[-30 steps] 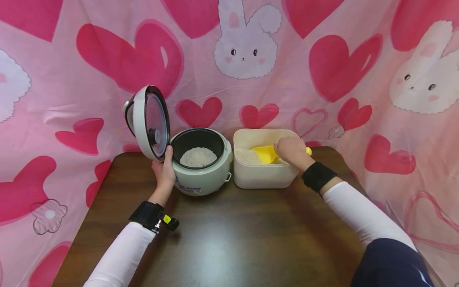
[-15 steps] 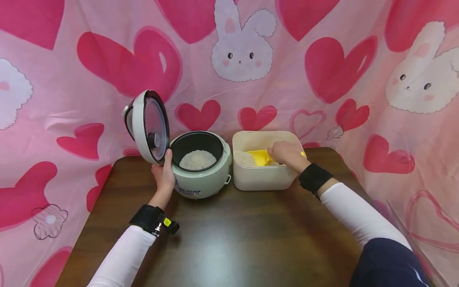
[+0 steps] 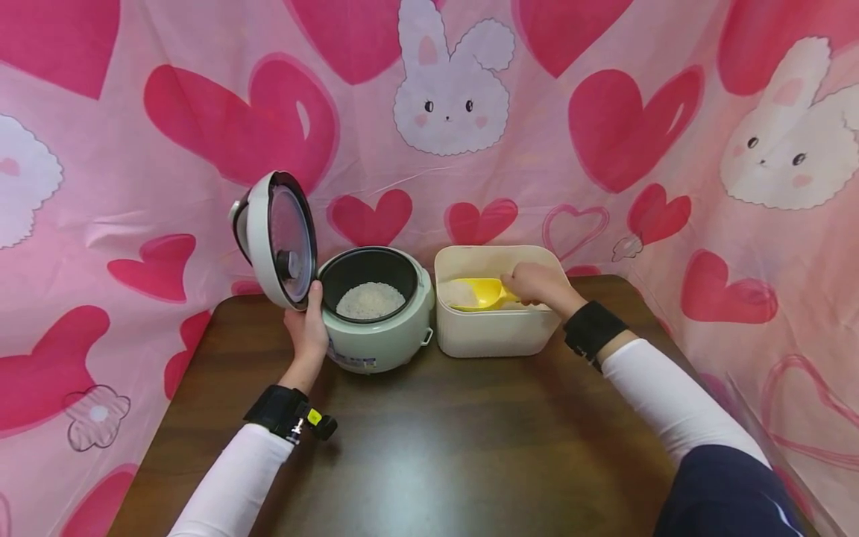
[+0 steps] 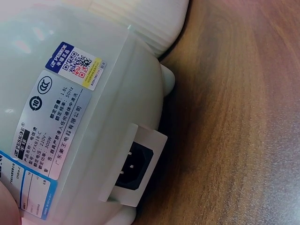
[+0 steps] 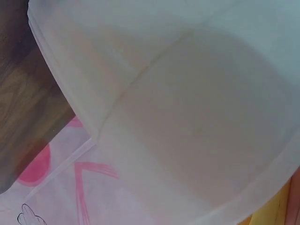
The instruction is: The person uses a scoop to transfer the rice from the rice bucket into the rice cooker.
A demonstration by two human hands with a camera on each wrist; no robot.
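A green rice cooker (image 3: 369, 347) with white rice (image 3: 370, 300) in its black inner pot stands at the table's back. Its lid (image 3: 263, 237) is tilted up at the left. My left hand (image 3: 309, 332) holds the lid's lower edge, thumb upright along the rim beside the pot. In the left wrist view, part of that hand (image 4: 7, 206) shows at the cooker's labelled side. My right hand (image 3: 535, 286) grips the handle of a yellow scoop (image 3: 486, 292) inside a cream bin (image 3: 496, 335). Rice lies in the scoop's bowl. The bin wall (image 5: 197, 131) fills most of the right wrist view.
The cooker and bin stand side by side on a brown wooden table (image 3: 416, 440). A pink curtain (image 3: 376, 156) with hearts and rabbits hangs close behind them. A power socket (image 4: 135, 166) sits low on the cooker's side.
The scoop has pushed left through the bin, and its bowl now shows rice in it. My right hand shifted left with it. My left hand stays at the lid; the head view moved slightly.
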